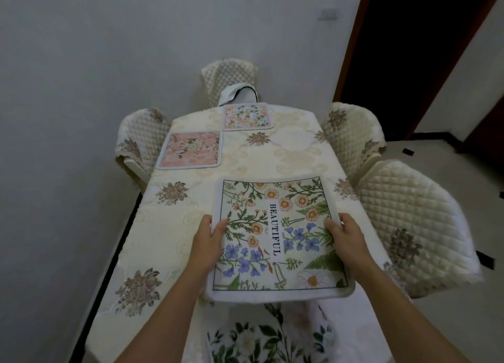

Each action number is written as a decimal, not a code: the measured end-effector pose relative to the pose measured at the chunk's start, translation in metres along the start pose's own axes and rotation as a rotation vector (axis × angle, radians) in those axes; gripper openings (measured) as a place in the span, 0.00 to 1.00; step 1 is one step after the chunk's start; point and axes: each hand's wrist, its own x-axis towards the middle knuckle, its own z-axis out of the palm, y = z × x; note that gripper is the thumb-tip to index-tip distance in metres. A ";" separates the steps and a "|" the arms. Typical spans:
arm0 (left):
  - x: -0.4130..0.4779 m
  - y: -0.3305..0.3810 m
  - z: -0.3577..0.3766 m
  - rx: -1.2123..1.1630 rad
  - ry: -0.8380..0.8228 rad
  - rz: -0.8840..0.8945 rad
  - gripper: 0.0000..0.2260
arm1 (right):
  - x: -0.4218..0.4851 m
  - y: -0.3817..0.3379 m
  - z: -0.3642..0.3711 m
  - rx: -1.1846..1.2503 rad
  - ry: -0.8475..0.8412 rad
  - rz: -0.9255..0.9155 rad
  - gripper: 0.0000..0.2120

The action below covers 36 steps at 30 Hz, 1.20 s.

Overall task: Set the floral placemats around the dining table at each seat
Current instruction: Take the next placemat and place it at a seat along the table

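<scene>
A: Where is the mat right now?

B: The daisy placemat is held over the table, near the middle and a little toward the right side. The left hand pinches its left edge and the right hand pinches its right edge. Each thumb lies on top, and the fingers underneath are hidden.

A: Which seats have one?

B: A pink mat lies by the left chair, and a far mat lies at the end. A leafy mat lies at the near end, below the held one. The nearer right chair and the farther right chair have none in front of them.

A: So how should it go down?

B: I'd carry it toward one of the right chairs, keep it level, and lower the far edge first so it doesn't fold. Square its side to the table edge, opposite the pink mat, then slide the thumbs off sideways. The tablecloth looks soft, and dragging could ruck it, so lift rather than push.
</scene>
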 end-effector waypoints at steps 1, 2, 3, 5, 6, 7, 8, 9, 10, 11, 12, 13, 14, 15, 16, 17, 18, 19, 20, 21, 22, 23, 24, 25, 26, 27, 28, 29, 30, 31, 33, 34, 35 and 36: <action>0.001 0.006 0.002 -0.001 -0.010 0.009 0.09 | 0.001 -0.004 -0.004 0.009 0.010 -0.009 0.05; 0.002 0.010 0.004 -0.001 -0.021 0.015 0.09 | 0.002 -0.006 -0.008 0.012 0.015 -0.010 0.05; 0.001 0.014 0.006 -0.003 -0.032 0.022 0.09 | 0.002 -0.008 -0.012 0.021 0.017 -0.010 0.05; -0.001 0.021 0.011 -0.013 -0.047 0.033 0.09 | 0.002 -0.010 -0.020 0.029 0.014 -0.002 0.06; -0.004 0.023 0.013 -0.019 -0.047 0.038 0.09 | 0.001 -0.010 -0.023 0.021 0.010 0.000 0.06; -0.006 0.023 0.015 -0.021 -0.044 0.045 0.09 | 0.000 -0.010 -0.025 0.015 0.007 -0.002 0.07; -0.009 0.022 0.016 -0.014 -0.037 0.048 0.10 | -0.001 -0.011 -0.025 0.012 0.003 -0.003 0.07; -0.011 0.020 0.016 -0.008 -0.026 0.049 0.10 | -0.003 -0.011 -0.025 0.014 -0.004 -0.008 0.08; -0.014 0.018 0.015 -0.006 -0.013 0.041 0.09 | -0.004 -0.011 -0.024 0.010 -0.016 -0.015 0.08; -0.018 0.014 0.012 -0.014 0.004 0.029 0.08 | -0.006 -0.010 -0.021 0.001 -0.031 -0.017 0.08; -0.022 0.010 0.008 -0.022 0.020 0.011 0.08 | -0.007 -0.010 -0.017 -0.009 -0.052 -0.015 0.07; -0.027 0.005 0.003 -0.036 0.040 -0.004 0.07 | -0.009 -0.010 -0.011 -0.015 -0.076 -0.008 0.07; -0.033 0.002 -0.004 -0.044 0.062 -0.021 0.07 | -0.011 -0.009 -0.004 -0.015 -0.106 0.002 0.07; -0.040 -0.003 -0.013 -0.048 0.090 -0.037 0.07 | -0.013 -0.008 0.005 -0.018 -0.141 0.006 0.07; -0.048 -0.008 -0.022 -0.045 0.120 -0.056 0.07 | -0.016 -0.008 0.015 -0.026 -0.178 0.001 0.07; -0.056 -0.015 -0.032 -0.047 0.154 -0.074 0.08 | -0.018 -0.007 0.027 -0.041 -0.213 -0.005 0.07; -0.066 -0.019 -0.043 -0.045 0.192 -0.096 0.08 | -0.021 -0.007 0.040 -0.055 -0.255 -0.016 0.07; -0.077 -0.027 -0.056 -0.043 0.236 -0.120 0.08 | -0.024 -0.006 0.054 -0.069 -0.302 -0.022 0.07; -0.088 -0.034 -0.069 -0.039 0.282 -0.149 0.07 | -0.027 -0.005 0.070 -0.087 -0.356 -0.033 0.08; -0.101 -0.042 -0.082 -0.051 0.334 -0.178 0.07 | -0.031 -0.005 0.087 -0.111 -0.410 -0.042 0.10; -0.114 -0.048 -0.095 -0.064 0.383 -0.212 0.06 | -0.036 -0.006 0.105 -0.139 -0.465 -0.053 0.12; -0.128 -0.056 -0.109 -0.080 0.434 -0.246 0.06 | -0.043 -0.006 0.124 -0.165 -0.521 -0.062 0.14; -0.144 -0.061 -0.123 -0.090 0.484 -0.282 0.05 | -0.051 -0.008 0.144 -0.178 -0.578 -0.080 0.14; -0.160 -0.066 -0.135 -0.106 0.535 -0.312 0.05 | -0.061 -0.012 0.163 -0.188 -0.632 -0.099 0.12; -0.177 -0.071 -0.148 -0.116 0.588 -0.338 0.05 | -0.072 -0.015 0.182 -0.195 -0.690 -0.123 0.11; -0.193 -0.075 -0.160 -0.122 0.642 -0.356 0.04 | -0.084 -0.019 0.200 -0.208 -0.742 -0.138 0.10; -0.211 -0.077 -0.171 -0.124 0.694 -0.374 0.04 | -0.098 -0.023 0.218 -0.218 -0.800 -0.156 0.09; -0.228 -0.080 -0.183 -0.131 0.745 -0.386 0.05 | -0.112 -0.027 0.235 -0.229 -0.852 -0.170 0.09; -0.243 -0.083 -0.195 -0.141 0.798 -0.390 0.05 | -0.126 -0.031 0.251 -0.232 -0.901 -0.191 0.08; -0.258 -0.087 -0.207 -0.148 0.853 -0.392 0.06 | -0.140 -0.034 0.267 -0.243 -0.943 -0.208 0.08; -0.283 -0.095 -0.229 -0.155 0.956 -0.400 0.05 | -0.167 -0.043 0.294 -0.268 -1.012 -0.248 0.08; -0.293 -0.099 -0.239 -0.163 1.002 -0.404 0.05 | -0.179 -0.048 0.307 -0.271 -1.039 -0.266 0.08; -0.302 -0.103 -0.248 -0.172 1.041 -0.409 0.04 | -0.190 -0.052 0.319 -0.266 -1.059 -0.281 0.08; -0.309 -0.108 -0.257 -0.178 1.074 -0.410 0.04 | -0.201 -0.057 0.330 -0.268 -1.075 -0.299 0.08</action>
